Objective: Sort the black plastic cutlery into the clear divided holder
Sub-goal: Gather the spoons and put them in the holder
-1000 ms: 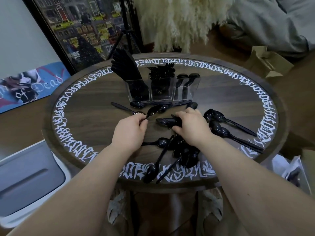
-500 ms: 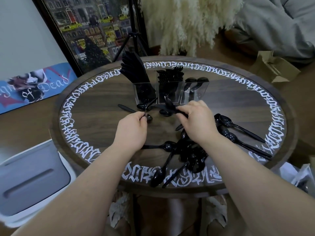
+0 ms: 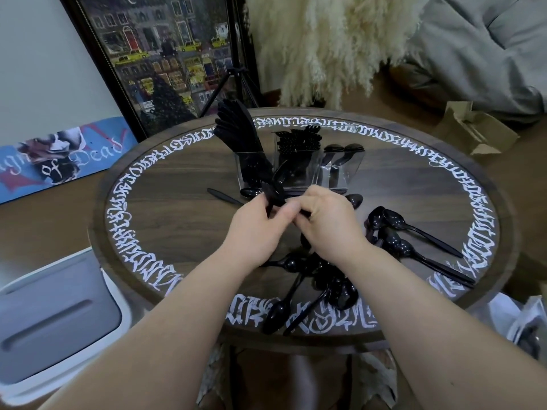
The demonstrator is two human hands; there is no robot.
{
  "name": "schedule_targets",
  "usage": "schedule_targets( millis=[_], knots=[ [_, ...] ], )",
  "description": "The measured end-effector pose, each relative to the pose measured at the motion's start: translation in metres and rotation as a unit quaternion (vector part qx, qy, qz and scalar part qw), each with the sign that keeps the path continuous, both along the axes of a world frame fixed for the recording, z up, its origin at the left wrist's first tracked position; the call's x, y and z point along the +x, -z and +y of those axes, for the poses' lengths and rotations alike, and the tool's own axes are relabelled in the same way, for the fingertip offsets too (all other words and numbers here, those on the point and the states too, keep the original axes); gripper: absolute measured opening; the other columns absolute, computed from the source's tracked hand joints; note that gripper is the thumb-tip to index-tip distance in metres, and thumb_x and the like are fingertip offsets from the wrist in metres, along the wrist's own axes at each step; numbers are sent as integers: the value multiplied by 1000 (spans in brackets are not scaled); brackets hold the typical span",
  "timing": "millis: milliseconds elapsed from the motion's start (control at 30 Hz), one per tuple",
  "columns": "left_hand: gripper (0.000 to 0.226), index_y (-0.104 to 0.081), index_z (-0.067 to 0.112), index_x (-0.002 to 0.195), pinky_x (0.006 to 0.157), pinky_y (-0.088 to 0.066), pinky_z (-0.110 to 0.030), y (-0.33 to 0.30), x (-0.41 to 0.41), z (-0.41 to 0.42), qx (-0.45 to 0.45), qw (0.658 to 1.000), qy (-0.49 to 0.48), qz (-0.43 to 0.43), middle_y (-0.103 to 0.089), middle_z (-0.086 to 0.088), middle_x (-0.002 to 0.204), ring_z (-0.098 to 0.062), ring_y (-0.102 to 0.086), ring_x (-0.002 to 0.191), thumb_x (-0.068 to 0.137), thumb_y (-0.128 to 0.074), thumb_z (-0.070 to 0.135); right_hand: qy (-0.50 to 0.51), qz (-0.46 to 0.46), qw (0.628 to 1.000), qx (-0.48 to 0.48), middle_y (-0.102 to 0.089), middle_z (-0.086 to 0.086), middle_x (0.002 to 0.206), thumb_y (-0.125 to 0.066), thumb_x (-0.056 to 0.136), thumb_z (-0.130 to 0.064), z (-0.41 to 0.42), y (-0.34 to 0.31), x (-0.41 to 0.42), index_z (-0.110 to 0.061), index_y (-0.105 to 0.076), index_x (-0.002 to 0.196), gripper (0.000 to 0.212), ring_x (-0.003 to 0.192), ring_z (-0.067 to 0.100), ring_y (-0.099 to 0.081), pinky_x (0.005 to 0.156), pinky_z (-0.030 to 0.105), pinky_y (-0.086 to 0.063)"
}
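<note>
Round table [image 3: 165, 220] was dark wood grain w/ a ring of white painted script near the rim, surface glossy. Both hands met over its middle. Left hand [image 3: 254, 229] had fingers curled round a bunch of black spoons [image 3: 273, 193], glossy plastic, oval bowls pointing up and away. Right hand [image 3: 328, 223] was curled too, thumb and fingers pinching at the same bunch from the right; exactly which piece it held couldn't be made out.

Clear holder [image 3: 340, 170] stood just beyond the hands, 3 compartments side by side, thin see-through walls. Left one held knives [image 3: 236, 131] fanned out and leaning left; middle one held forks [image 3: 299, 137] upright; right one had a couple of spoon bowls [image 3: 343, 149] showing at the top.

Loose spoons [image 3: 396, 232] lay right of the hands, handles pointing to the rim. A tangled pile [image 3: 325, 282] lay under the right wrist, partly hidden by the forearms, count unclear. A few more pieces [image 3: 225, 196] lay flat in front of the holder, partly behind the fingers.

Off the table: framed street picture [image 3: 165, 57], fluffy cream plumes [image 3: 325, 39], cardboard box [image 3: 473, 131], white bin [image 3: 56, 318] cut off at left.
</note>
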State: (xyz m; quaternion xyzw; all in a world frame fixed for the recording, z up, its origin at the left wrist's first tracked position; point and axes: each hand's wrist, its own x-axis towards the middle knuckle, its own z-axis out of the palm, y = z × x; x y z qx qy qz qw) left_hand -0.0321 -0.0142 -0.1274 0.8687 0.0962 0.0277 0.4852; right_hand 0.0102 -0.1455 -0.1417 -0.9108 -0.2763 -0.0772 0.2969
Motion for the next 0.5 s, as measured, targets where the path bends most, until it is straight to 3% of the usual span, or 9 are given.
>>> schedule_targets(
  millis=[100, 233, 367, 500],
  knots=[
    [16, -56, 23, 99, 63, -36, -17, 0, 1, -3, -29, 999, -24, -1, -55, 12, 76, -11, -53, 79, 95, -48, 37, -5, -13, 999, 29, -56, 2, 74, -66, 87, -17, 4, 0, 0, -15, -74, 85, 8, 69, 22, -57, 63, 38, -51],
    [17, -55, 16, 92, 68, -35, -29, 1, 0, 0, -48, 997, -67, -1, -57, 1, 79, -19, -53, 82, 95, -41, 27, -36, 30, 997, 54, -57, 0, 81, -67, 88, -21, 8, -9, -8, -24, -74, 104, 18, 78, 16, -55, 73, 28, -44],
    [20, -47, 19, 72, 70, -38, -34, 1, -2, 7, -81, 990, -118, -12, -54, -1, 71, -23, -50, 76, 91, -40, 21, -90, 53, 994, 39, -53, -2, 81, -60, 91, -15, 13, -16, -17, -20, -71, 110, 23, 78, 11, -48, 72, 21, -34],
    [19, -46, 21, 70, 66, -35, -32, -3, -6, 8, -77, 988, -130, -36, -51, 3, 68, -19, -46, 70, 90, -45, 20, -106, 59, 992, 38, -53, -4, 80, -54, 93, -11, 11, -20, -24, -19, -70, 111, 25, 82, 13, -51, 75, 24, -38]
  ],
)
